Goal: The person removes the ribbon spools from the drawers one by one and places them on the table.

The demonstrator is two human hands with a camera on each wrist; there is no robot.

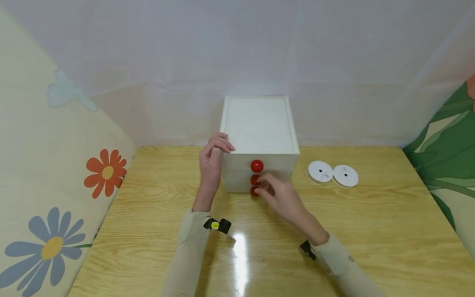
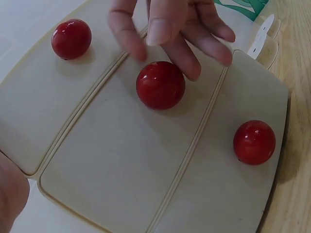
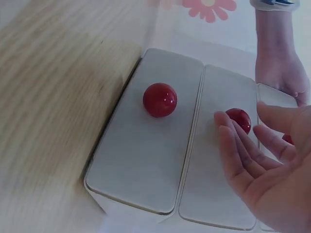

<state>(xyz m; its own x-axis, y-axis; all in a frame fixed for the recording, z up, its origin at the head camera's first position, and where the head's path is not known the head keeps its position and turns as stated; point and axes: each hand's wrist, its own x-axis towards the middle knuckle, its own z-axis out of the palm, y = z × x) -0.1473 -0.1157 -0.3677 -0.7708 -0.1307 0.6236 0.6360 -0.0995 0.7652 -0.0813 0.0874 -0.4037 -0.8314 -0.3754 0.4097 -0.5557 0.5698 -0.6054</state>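
A small white box (image 1: 259, 136) with three drawers sits near the back of the wooden table (image 1: 371, 231), close to the wall. Each drawer front has one round red knob. The middle knob (image 2: 160, 85) is the one closest to the right hand (image 1: 280, 198). That hand reaches in at the front of the box. Its fingers (image 2: 187, 53) are spread and only a little bent, and their tips are right at the middle knob. They are not wrapped around it. I cannot tell if a fingertip touches it. The bottom knob (image 3: 160, 99) and the top knob (image 1: 257, 166) have nothing on them.

The left hand (image 1: 212, 163) is on the left side of the box. Its fingers curl over the top left edge and hold the box.

To the right of the box, two flat white round spools (image 1: 333, 173) lie side by side on the table. Flower pictures (image 1: 105, 172) are on the wall at the left.
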